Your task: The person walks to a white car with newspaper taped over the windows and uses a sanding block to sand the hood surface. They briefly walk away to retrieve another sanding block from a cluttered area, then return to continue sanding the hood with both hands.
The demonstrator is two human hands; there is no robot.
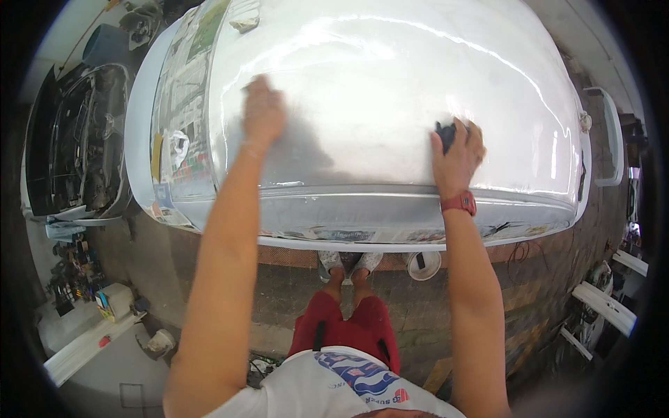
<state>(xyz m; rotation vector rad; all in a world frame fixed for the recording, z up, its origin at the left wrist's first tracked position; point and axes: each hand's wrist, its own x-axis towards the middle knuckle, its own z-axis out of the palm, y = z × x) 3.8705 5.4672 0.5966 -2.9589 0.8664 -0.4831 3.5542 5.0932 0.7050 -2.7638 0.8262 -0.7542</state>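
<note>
Before me stretches a car roof [362, 125], pale silver and shiny, with bright light streaks that look wet. My left hand [265, 111] is on the roof's left part, smeared by motion. A thin dark edge shows beside its fingertips, and I cannot make out what it belongs to. My right hand [460, 153] rests farther right near the roof's near edge, its fingers bent round a lumpy black thing [444, 132], perhaps a pad or cloth. A red watch [460, 203] is on the right wrist.
Newspaper [182, 104] covers the glass left of the roof. A crumpled greyish piece [244, 26] lies on the roof's far left. A white bucket [424, 265] stands by my feet. Left stands a dark car with an exposed engine bay [90, 139]; tools [73, 268] lie nearer.
</note>
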